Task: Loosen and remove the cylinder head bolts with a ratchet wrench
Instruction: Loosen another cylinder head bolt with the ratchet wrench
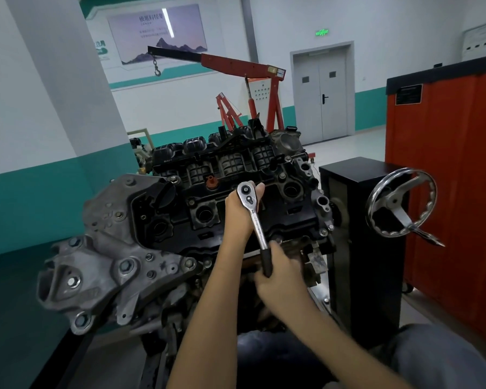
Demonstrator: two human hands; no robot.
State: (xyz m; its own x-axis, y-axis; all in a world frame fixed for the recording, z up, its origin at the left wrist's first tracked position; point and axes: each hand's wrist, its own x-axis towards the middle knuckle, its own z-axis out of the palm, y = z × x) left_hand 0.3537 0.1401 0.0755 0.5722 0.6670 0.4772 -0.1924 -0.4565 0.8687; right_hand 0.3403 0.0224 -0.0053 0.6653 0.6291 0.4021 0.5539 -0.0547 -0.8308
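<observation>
— Closest in, a grey-clad knee (432, 357) at the lower right, and two bare forearms stretched out from the bottom edge toward the engine (110, 248).
— What does the right grip have?
— The right grip (278, 276) is wrapped round the black handle of the ratchet wrench (257, 226), fingers curled over it. It looks a little blurred.
— And the left?
— The left grip (239, 211) holds the wrench's chrome head from beneath, with the thumb showing just behind it.
— Where does the wrench sit?
— Its head is over the far side of the black cylinder head cover (202, 217), between two round plug wells and near an orange cap (211, 183). The shaft slants back down toward the person.
— Can you see the cylinder head bolt?
— No. Whatever is under the wrench head is hidden by the tool and the left grip.
— What's around?
— A black stand (359, 248) is just right of the engine, with a chrome handwheel (401, 203) on its side. Beyond it is an orange-red cabinet (446, 164). Behind the engine there is a red engine hoist (236, 64) with a hook on a chain, and grey double doors (323, 102) in the far wall.
</observation>
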